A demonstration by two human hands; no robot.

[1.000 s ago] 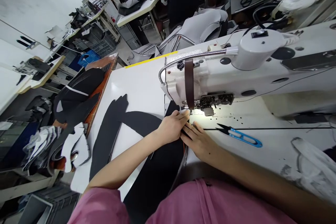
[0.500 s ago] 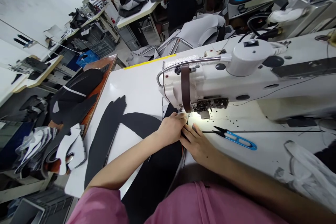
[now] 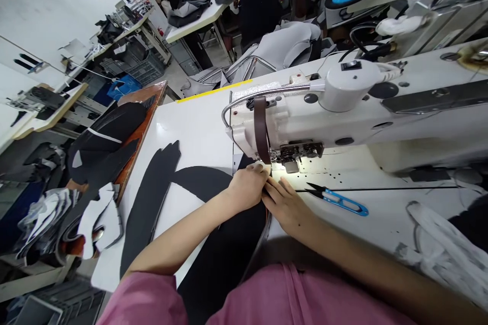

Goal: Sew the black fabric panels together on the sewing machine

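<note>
Just in front of the needle area of a white sewing machine [image 3: 335, 127], my left hand [image 3: 247, 185] has its fingers curled down on a large black fabric piece [image 3: 224, 254]. The needle and the fabric's edge there are hidden behind my fingers and the machine head. My right hand [image 3: 285, 205] lies against the left one, its fingers stretched out over the fabric's right edge. From there the black piece runs down toward my lap. Blue-handled thread snips [image 3: 345, 202] rest on the table to the right of my right hand.
A stack of black fabric pieces [image 3: 150, 198] lies left on the white table [image 3: 190, 122]. More black and white pieces [image 3: 102, 218] sit on a brown side table. Grey fabric [image 3: 285, 45] is heaped behind the machine. A person [image 3: 253, 0] stands beyond it.
The view has shifted slightly, so the machine and table appear a little farther left. Both hands stay at the machine head, with hardly any movement on the fabric.
</note>
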